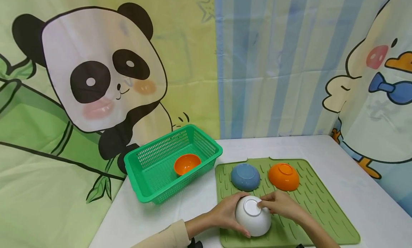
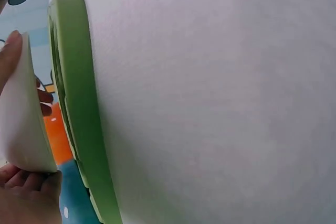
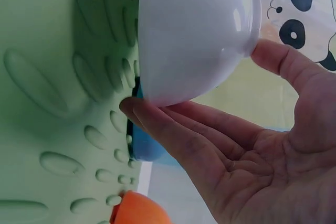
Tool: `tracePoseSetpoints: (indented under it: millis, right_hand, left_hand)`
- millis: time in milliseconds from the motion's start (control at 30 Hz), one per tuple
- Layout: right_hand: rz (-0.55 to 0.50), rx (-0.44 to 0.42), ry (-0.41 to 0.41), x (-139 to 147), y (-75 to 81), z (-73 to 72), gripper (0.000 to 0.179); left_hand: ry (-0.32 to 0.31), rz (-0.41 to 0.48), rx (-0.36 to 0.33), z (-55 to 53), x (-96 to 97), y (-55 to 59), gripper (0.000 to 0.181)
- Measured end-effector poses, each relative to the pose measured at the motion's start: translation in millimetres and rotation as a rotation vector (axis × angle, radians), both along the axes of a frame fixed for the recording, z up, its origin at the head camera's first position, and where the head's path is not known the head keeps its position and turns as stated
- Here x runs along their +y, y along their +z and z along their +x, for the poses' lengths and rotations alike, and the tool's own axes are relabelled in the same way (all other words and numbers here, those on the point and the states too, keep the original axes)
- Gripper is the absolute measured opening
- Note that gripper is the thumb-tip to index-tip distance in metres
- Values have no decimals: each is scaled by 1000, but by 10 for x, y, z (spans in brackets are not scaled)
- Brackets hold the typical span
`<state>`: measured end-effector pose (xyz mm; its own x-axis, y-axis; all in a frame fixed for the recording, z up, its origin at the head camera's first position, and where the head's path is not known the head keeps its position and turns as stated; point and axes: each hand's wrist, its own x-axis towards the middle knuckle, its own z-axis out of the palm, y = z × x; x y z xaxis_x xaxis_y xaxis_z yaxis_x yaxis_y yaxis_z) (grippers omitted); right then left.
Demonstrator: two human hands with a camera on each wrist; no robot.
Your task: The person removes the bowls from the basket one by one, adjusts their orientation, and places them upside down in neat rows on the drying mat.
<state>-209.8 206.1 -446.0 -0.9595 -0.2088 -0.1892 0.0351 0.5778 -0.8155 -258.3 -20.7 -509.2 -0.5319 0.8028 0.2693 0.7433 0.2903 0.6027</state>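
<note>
A white bowl (image 1: 252, 219) is upside down over the front left of the green mat (image 1: 299, 233), its foot ring facing up. My left hand (image 1: 226, 214) grips its left side, thumb and fingers spread round the wall. From the right, my right hand (image 1: 280, 205) holds it too. In the right wrist view, the thumb presses the foot ring of the bowl (image 3: 194, 30) while the fingers (image 3: 173, 135) support the rim. A gap shows between the bowl (image 2: 23, 124) and the mat's edge (image 2: 79, 87) in the left wrist view.
Behind the white bowl, a blue bowl (image 1: 245, 177) and an orange bowl (image 1: 284, 176) sit upside down on the mat. A green basket (image 1: 154, 183) stands at the left with a smaller orange bowl (image 1: 186, 164) inside. Printed curtains (image 1: 251, 62) hang behind the white table (image 1: 186, 210).
</note>
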Motion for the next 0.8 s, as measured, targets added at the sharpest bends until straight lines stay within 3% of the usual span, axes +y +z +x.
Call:
tracePoseSetpoints:
  millis: [533, 800]
  right_hand:
    - [-46, 18, 59, -26, -126, 11, 42]
    - [20, 35, 58, -38, -130, 11, 43]
  left_hand:
    - [-36, -53, -36, -25, -6, -94, 101]
    - [-37, -73, -38, -18, 8, -96, 101]
